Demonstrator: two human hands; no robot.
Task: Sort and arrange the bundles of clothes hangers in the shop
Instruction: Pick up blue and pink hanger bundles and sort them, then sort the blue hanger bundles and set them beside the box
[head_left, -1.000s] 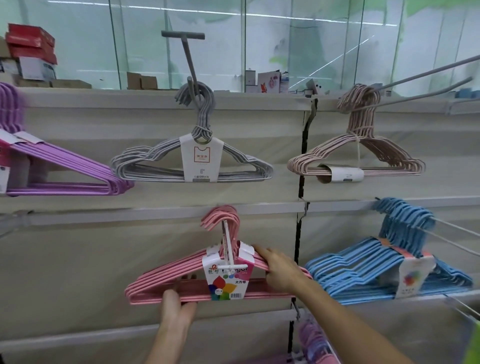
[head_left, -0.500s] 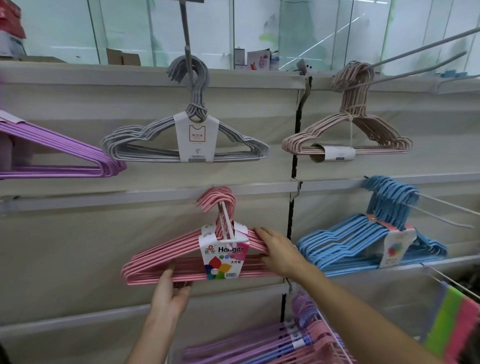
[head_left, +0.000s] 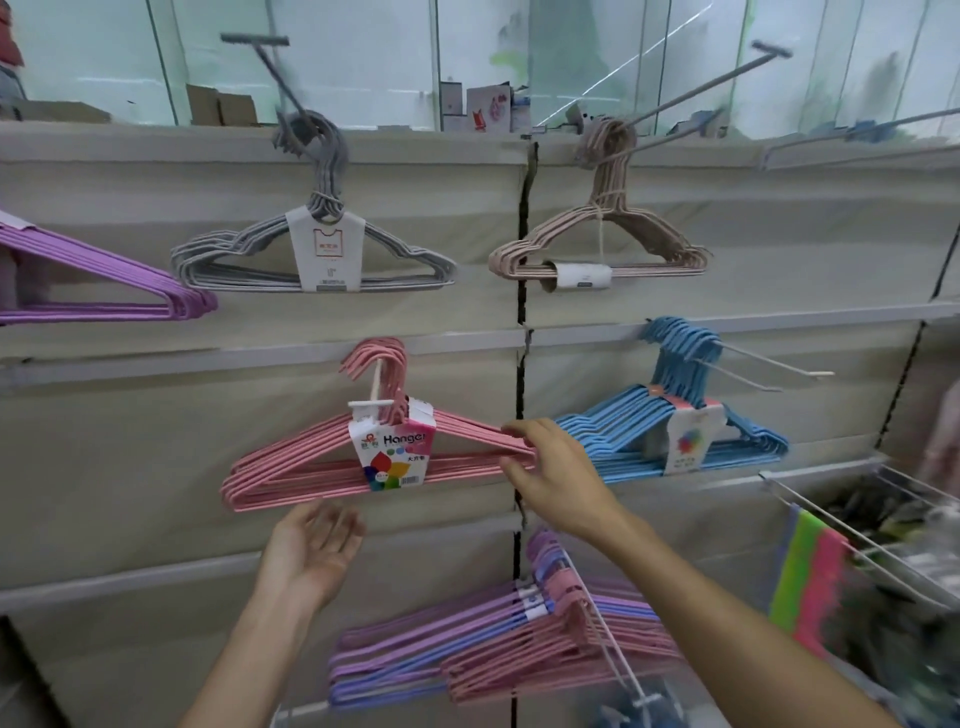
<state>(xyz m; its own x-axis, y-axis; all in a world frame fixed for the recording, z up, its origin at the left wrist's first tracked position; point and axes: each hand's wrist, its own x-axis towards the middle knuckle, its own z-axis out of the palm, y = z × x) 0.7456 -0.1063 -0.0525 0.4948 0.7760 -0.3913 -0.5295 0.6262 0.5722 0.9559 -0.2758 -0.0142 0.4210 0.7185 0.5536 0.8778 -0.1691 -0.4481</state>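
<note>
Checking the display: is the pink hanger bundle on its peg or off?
On: the pink hanger bundle hangs by its hooks over the white peg; right hand touches its end.

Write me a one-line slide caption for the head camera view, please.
Right hand touches the pink hanger bundle on its wall peg; left hand is open below.

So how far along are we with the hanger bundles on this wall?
Done, by the look of it: the grey bundle, beige bundle and blue bundle each hang on a peg. In hand: the pink bundle sits on its hook, right hand at its end, left hand open below. Left: the mixed purple, blue and pink pile underneath.
</note>
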